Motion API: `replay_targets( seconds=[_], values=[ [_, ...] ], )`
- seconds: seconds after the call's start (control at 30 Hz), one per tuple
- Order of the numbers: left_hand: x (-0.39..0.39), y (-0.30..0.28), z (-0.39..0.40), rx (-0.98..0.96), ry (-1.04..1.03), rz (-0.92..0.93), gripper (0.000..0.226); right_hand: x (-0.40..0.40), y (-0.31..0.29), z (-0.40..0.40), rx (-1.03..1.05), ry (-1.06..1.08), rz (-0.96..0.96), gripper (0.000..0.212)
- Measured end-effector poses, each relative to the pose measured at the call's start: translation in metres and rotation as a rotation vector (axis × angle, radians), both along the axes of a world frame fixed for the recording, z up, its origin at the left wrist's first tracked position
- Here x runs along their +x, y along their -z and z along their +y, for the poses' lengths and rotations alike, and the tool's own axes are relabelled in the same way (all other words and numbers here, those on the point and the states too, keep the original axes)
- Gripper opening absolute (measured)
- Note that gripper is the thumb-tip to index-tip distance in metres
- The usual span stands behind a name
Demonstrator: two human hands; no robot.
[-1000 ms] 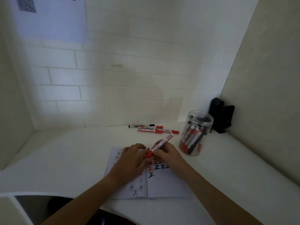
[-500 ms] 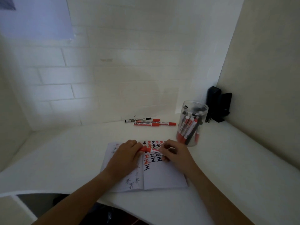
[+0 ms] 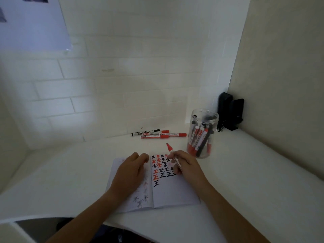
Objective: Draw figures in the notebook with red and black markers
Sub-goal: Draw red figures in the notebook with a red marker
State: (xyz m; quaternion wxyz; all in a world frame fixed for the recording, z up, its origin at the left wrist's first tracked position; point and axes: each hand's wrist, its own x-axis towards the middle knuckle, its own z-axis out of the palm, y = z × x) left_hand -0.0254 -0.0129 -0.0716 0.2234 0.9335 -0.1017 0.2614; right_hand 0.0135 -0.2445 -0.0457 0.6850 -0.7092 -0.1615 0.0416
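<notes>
An open notebook lies on the white desk, its right page carrying rows of red and black stars and characters. My right hand grips a red marker over the top of that page, with its bare red tip pointing up and away from me. My left hand rests on the left page with its fingers curled, and the marker's cap is hidden inside them. Faint star drawings show at the bottom of the left page.
Several loose markers, black and red, lie by the back wall. A clear jar holding several markers stands right of the notebook. A black device sits in the back right corner. Walls close in on three sides.
The marker was held between both hands with its cap on. The hands have pulled apart; the cap went with my left hand, and my right hand has turned the bare tip upward.
</notes>
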Motion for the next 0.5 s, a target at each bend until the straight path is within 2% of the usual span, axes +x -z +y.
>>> replay_targets(
  seconds=[0.13,0.2,0.3,0.43,0.5],
  values=[
    [0.004,0.003,0.004,0.030,0.060,-0.021,0.023,-0.001,-0.004,0.000,0.285,-0.073,0.184,0.044],
    [0.006,0.006,0.005,0.050,0.077,-0.028,0.025,-0.003,-0.004,0.001,0.219,-0.082,0.116,0.036],
    [0.010,0.007,0.006,0.043,0.094,-0.005,0.029,-0.010,-0.003,0.004,0.103,-0.023,-0.019,0.009],
    [0.012,0.008,0.007,0.031,0.135,0.019,0.030,-0.014,0.006,0.011,0.000,0.044,-0.060,0.027],
    [0.013,0.008,0.008,0.042,0.147,0.030,0.030,-0.014,0.006,0.013,0.012,0.060,-0.033,0.026]
  ],
)
